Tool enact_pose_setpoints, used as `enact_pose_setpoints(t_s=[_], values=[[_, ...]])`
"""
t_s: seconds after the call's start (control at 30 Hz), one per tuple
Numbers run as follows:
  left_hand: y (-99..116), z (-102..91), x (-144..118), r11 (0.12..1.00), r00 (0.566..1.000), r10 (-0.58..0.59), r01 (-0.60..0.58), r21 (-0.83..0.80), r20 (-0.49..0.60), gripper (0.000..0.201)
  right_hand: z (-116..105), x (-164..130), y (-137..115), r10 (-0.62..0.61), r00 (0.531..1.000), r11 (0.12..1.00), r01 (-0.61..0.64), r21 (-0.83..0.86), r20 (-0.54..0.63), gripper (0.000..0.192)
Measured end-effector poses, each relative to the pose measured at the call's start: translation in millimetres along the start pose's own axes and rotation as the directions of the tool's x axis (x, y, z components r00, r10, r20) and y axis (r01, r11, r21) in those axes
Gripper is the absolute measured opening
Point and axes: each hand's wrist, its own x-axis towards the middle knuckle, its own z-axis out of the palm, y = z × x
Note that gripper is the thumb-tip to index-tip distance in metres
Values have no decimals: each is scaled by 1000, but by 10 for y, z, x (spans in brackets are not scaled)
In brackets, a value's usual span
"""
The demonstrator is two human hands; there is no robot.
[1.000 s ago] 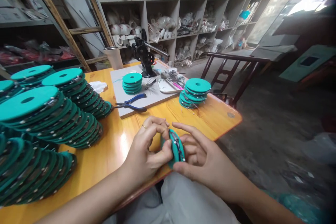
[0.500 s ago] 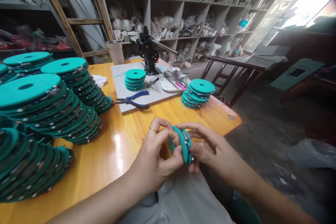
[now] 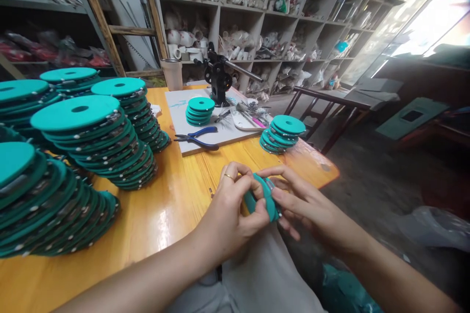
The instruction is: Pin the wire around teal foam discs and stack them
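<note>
At the far left we see tall leaning stacks of teal discs (image 3: 79,144) covering that side of the orange wooden table (image 3: 161,215), with a wooden ladder (image 3: 110,29) propped behind them. Moving right, a steel tumbler (image 3: 172,73) stands at the back edge, beside a white board (image 3: 205,132) that carries a short pile of teal discs (image 3: 199,110), blue-handled pliers (image 3: 198,138) and a black hand-crank tool (image 3: 217,77). A white tray of small bits (image 3: 249,118) overlaps the board's right end, and a second low stack of teal discs (image 3: 283,133) sits near the table's right corner.

In front of all this, at the table's near edge, our left hand (image 3: 229,215), wearing a ring, pinches a single teal disc (image 3: 265,198) on edge between thumb and curled fingers. Our right hand (image 3: 312,208) meets it from the other side, fingertips pressed to the disc's rim. The disc is held just above our lap, clear of the stacks. Further right stands a dark wooden chair (image 3: 323,107), with shelving full of white fittings (image 3: 257,34) behind
</note>
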Motion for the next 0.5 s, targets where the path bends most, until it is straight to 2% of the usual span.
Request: enact_pose_setpoints(t_s=[0.23,0.5], values=[[-32,4,-8,1000,1000,13,-13,-5,2,5,51,-18,-64,63,998,995,-61,82,-21,50],[-32,5,-3,1000,1000,5,-5,-14,5,7,33,41,-10,5,1000,999,-6,38,4,55]])
